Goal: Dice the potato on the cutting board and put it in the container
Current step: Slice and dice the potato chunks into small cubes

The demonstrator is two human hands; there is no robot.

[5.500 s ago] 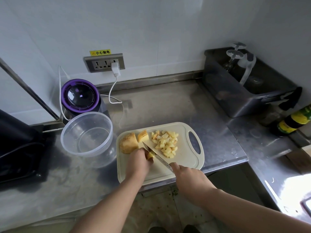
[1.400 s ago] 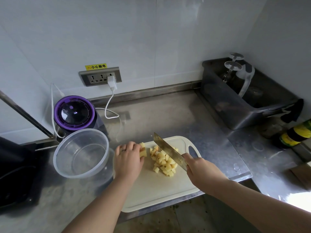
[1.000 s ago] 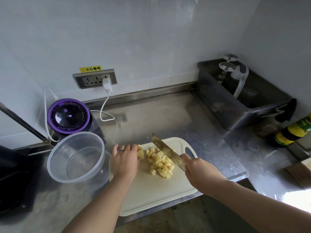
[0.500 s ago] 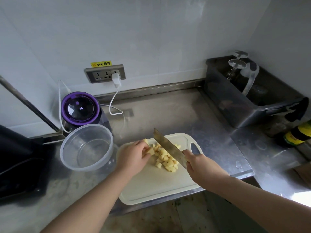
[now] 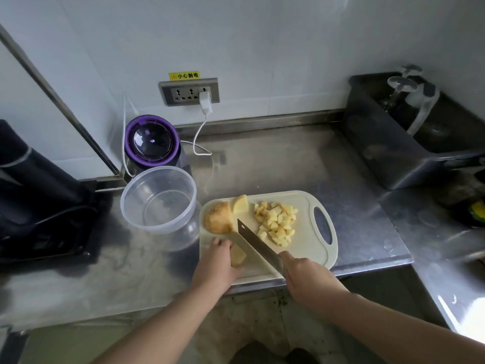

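Potato dice (image 5: pixel 275 223) on board (image 5: pixel 303 248); label (image 5: pixel 184 75) "小心触电"

A: What can't you make out at the cutting board (image 5: pixel 301 248)?
B: The knife (image 5: pixel 258 244) handle: the right hand (image 5: pixel 307 274) wraps it completely. The left hand (image 5: pixel 217 261) covers the near side of the potato piece (image 5: pixel 238 254) it holds.
A: And farther off?
B: Left of the board, a dark object (image 5: pixel 34 195) runs off the frame. Right of it, a bottle (image 5: pixel 477 214) is cut by the edge, and glassware (image 5: pixel 401 88) in the grey bin (image 5: pixel 388 153) is blurred.
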